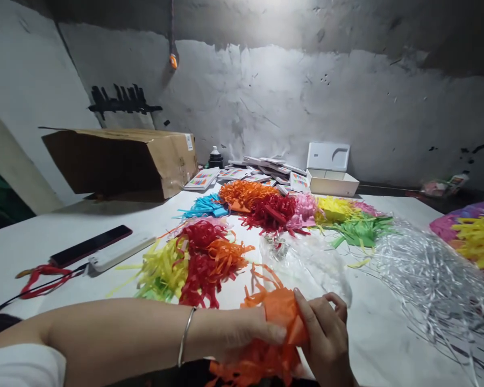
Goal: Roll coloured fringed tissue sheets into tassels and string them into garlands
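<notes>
Left hand (262, 329) grips orange paper (285, 309); right hand (326, 330) has fingers closed on its right end. Plastic (317, 266) just beyond.

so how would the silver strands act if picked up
Probably floppy: the silver strands are thin and bend in loose curves. Likely light for their bulk, as the heap looks airy. They may tangle and lift as a clump, since many cross.

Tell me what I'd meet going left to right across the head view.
Dark rectangular phone, yellow fringed-paper bundle, orange fringed-paper bundle held by the left hand and right hand, heap of shiny silver strands.
</notes>
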Motion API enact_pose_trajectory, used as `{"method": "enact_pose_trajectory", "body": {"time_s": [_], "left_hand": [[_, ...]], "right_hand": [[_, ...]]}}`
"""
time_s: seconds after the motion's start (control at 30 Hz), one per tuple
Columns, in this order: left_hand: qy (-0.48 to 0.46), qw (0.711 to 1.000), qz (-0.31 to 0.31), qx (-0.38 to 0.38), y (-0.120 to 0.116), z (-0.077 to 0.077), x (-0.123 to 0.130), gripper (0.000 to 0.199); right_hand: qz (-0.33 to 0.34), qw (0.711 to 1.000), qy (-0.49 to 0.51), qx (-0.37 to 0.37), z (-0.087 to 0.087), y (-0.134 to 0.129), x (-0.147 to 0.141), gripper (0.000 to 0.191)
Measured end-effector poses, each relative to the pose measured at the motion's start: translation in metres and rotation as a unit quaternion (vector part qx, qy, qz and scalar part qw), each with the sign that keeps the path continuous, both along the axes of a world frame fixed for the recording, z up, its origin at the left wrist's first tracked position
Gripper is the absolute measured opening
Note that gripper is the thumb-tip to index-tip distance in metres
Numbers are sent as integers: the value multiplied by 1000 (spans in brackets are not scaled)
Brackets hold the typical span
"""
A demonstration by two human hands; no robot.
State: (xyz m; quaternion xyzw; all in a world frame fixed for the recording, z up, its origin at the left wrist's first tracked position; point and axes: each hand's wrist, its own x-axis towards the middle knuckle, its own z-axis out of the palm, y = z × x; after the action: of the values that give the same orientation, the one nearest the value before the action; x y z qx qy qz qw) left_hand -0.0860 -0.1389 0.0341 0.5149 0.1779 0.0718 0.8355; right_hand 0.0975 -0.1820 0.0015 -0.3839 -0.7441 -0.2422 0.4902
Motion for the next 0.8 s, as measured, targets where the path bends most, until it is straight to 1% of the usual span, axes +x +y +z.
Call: {"method": "enact_pose_trajectory", "body": {"time_s": [0.1,0.13,0.2,0.27,0.3,0.37,0.4,0.43,0.47,0.5,0.57,0.6,0.63,0.7,0.77,0.8], "left_hand": [[34,994,-4,-103,-10,-12,16,35],[46,993,-13,-112,-10,-15,22,31],[57,991,-38,-111,-6,-17,36,28],[58,992,-62,-93,2,-13,51,31],[56,993,-67,-78,7,-9,58,33],[76,995,-66,-19,18,3,65,35],[97,993,-67,17,23,8,65,36],[120,989,-71,50,29,13,61,36],[143,984,-75,79,35,16,53,37],[166,978,-79,102,41,18,42,36],[205,967,-67,138,53,17,10,32],[227,959,-52,163,59,16,-9,29],[249,949,-32,191,63,14,-29,26],[285,924,27,256,67,12,-67,21],[301,891,101,323,62,13,-94,20],[304,877,137,347,57,13,-102,26]], "right_hand": [[-17,1000,-13,-11,-8,0,24,60],[-30,999,-21,-8,-7,-1,37,61],[-75,996,-43,2,2,-7,68,62],[-150,986,-73,18,18,-20,102,60],[-193,976,-95,34,27,-29,117,59],[-276,948,-138,77,42,-49,139,60],[-291,939,-166,80,45,-59,144,61],[-287,935,-195,70,44,-66,144,60],[-265,937,-222,47,39,-71,140,58],[-229,942,-246,18,31,-72,131,54],[-156,952,-261,-27,5,-67,104,48],[-132,957,-253,-43,-10,-61,87,48],[-116,966,-225,-50,-25,-54,69,48],[-51,969,-227,-84,-49,-41,35,47],[-30,972,-207,-106,-63,-30,6,47],[-33,974,-192,-112,-68,-26,-4,47]]}}
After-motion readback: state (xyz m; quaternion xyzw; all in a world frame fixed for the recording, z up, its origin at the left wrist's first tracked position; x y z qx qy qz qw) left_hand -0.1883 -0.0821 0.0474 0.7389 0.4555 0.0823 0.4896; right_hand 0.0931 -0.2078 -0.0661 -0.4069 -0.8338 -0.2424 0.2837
